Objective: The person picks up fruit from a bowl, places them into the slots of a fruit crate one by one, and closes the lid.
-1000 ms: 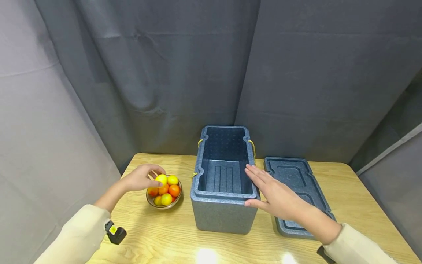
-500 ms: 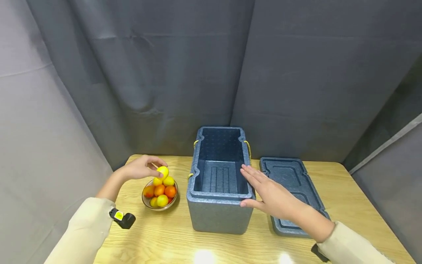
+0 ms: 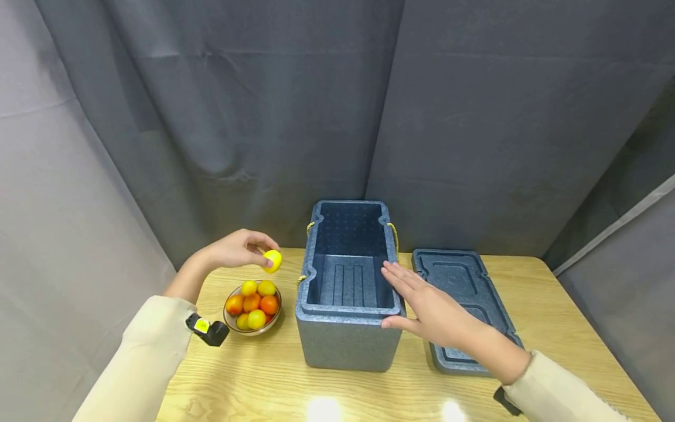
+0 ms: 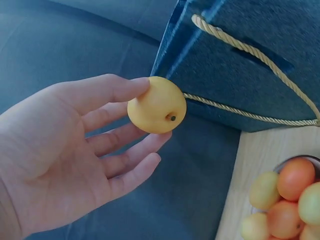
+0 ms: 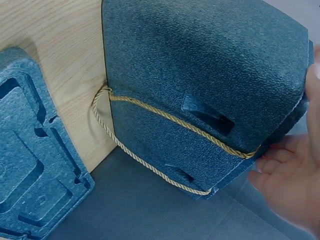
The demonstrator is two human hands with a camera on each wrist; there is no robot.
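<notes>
My left hand point(image 3: 238, 250) pinches a round yellow fruit point(image 3: 273, 262) between thumb and fingertips, in the air above the back right of a bowl point(image 3: 249, 332). In the left wrist view this yellow fruit point(image 4: 156, 106) shows a dark stem in a dimple. Several yellow and orange fruits point(image 3: 251, 302) fill the bowl. Right of it stands a grey-blue foam box point(image 3: 348, 347) with its top uncovered and its visible floor bare. My right hand point(image 3: 432, 308) rests on the box's right rim, fingers straight and thumb near the front corner.
A matching foam lid point(image 3: 450, 278) lies on the wooden table point(image 3: 253, 387) right of the box, partly under my right forearm. Yellow rope handles point(image 5: 175, 120) hang along the box's sides. Grey curtains point(image 3: 263, 117) enclose the table at the back and sides.
My left hand has lifted the yellow fruit from the top of the pile and carried it up and to the right. My right hand stays on the box rim.
</notes>
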